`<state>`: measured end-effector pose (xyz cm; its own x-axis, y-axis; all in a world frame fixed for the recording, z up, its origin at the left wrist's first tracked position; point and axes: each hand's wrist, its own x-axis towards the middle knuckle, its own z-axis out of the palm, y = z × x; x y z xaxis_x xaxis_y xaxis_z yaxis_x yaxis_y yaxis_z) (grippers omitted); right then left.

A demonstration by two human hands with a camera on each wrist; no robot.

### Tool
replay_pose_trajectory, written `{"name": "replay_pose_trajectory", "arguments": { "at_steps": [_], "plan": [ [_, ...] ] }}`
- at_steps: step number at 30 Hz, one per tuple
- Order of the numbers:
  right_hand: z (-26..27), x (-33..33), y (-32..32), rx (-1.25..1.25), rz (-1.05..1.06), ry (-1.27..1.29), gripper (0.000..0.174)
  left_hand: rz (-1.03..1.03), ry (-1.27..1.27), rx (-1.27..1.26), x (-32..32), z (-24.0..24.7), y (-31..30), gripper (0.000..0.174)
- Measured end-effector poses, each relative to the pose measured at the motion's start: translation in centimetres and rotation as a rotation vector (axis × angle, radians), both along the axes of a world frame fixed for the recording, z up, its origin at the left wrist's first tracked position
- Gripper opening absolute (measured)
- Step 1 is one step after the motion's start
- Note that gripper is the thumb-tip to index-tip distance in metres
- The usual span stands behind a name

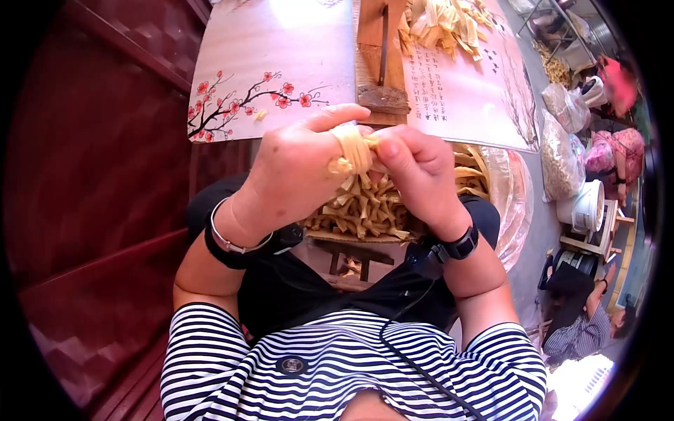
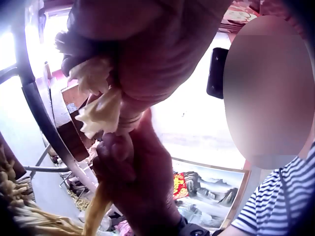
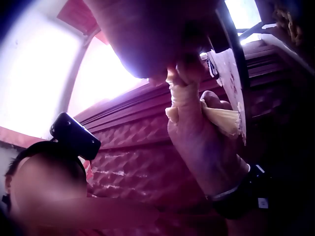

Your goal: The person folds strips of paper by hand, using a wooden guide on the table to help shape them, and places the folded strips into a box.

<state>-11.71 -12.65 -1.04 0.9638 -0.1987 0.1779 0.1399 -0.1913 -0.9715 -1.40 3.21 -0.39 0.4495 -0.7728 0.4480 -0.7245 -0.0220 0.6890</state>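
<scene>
A pale yellow, flat, pliable strip [image 1: 357, 149] is wound in several turns round the fingers of my left hand [image 1: 295, 168] in the head view. One stubby end pokes out on the near side of the turns. My right hand [image 1: 421, 168] pinches the strip between thumb and forefinger at the right of the wrap, right against the left fingers. From the left wrist, frilled strip ends [image 2: 101, 115] show under the left hand. In the right wrist view the wrapped turns [image 3: 184, 96] circle a left finger. Below both hands lies a heap of similar knotted strips [image 1: 365, 207].
A wooden board with a slot [image 1: 382, 91] lies on the table [image 1: 281, 42], which has a blossom print. More loose strips [image 1: 442, 28] lie at its far side. Filled plastic bags [image 1: 562, 154] and a white bucket [image 1: 583, 207] stand to the right, near another seated person [image 1: 583, 330].
</scene>
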Motion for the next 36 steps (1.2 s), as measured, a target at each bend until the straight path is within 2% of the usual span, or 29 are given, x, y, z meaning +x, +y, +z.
{"name": "replay_pose_trajectory", "arguments": {
  "at_steps": [2,4,5,8,9,12,13,16,17,20,21,24,25,28,29,32,36],
  "plan": [
    [-0.5,0.3,0.0,-0.320,0.025,-0.063,0.019,0.045,-0.091,0.101,-0.4,-0.3,0.1,0.012],
    [-0.9,0.4,0.1,-0.547,0.017,-0.067,0.021,0.051,-0.142,0.026,-0.5,-1.2,-0.2,0.009],
    [-1.0,0.5,-0.1,-0.554,0.024,0.028,0.026,0.031,-0.141,-0.005,-0.4,-1.4,-0.3,0.008],
    [-0.5,0.5,-0.3,-0.003,0.091,0.315,0.035,-0.031,-0.069,-0.172,0.6,-0.9,-0.3,0.004],
    [-0.5,0.5,-0.3,0.195,0.151,0.372,0.045,-0.049,-0.035,-0.242,0.9,-0.4,-0.1,0.005],
    [-0.3,0.1,-1.4,0.492,0.313,0.438,0.041,0.081,0.401,-0.348,1.6,0.9,1.2,0.013],
    [-0.5,0.1,-1.4,0.584,0.328,0.443,0.045,0.106,0.442,-0.422,1.6,0.4,0.9,0.021],
    [-1.2,0.4,-1.6,0.715,0.298,0.422,0.050,0.092,0.565,-0.384,1.8,0.0,0.8,0.011],
    [-0.9,0.5,-1.6,0.729,0.284,0.429,0.045,0.161,0.744,-0.189,2.0,-0.3,1.3,0.015],
    [0.2,0.5,-0.6,0.521,0.196,0.514,0.040,-0.113,0.824,-0.235,0.9,-1.3,0.0,0.026],
    [-0.1,0.5,-0.6,0.537,0.229,0.497,0.032,-0.176,0.922,-0.198,0.6,-1.0,-0.2,0.021],
    [1.9,0.3,-1.3,0.388,0.079,0.523,0.026,-0.021,1.102,-0.174,0.6,-0.4,0.0,0.012],
    [1.8,0.2,-2.1,0.295,0.033,0.523,0.019,0.037,0.974,-0.130,0.6,-0.2,-0.1,0.007],
    [1.8,0.5,-3.1,0.039,-0.143,0.289,0.017,0.160,0.803,-0.201,1.6,-0.1,-0.8,0.007],
    [1.1,0.9,-3.8,-0.065,-0.235,0.186,0.015,0.228,0.774,-0.226,1.9,0.2,-1.5,0.009],
    [-0.3,2.8,-5.0,-0.309,-0.451,-0.006,0.018,0.229,0.617,-0.179,3.3,-1.2,-3.7,0.018],
    [-1.7,4.6,-6.1,-0.635,-0.563,0.077,0.020,0.386,0.243,-0.006,4.1,-2.9,-5.7,0.019]
  ]
}}
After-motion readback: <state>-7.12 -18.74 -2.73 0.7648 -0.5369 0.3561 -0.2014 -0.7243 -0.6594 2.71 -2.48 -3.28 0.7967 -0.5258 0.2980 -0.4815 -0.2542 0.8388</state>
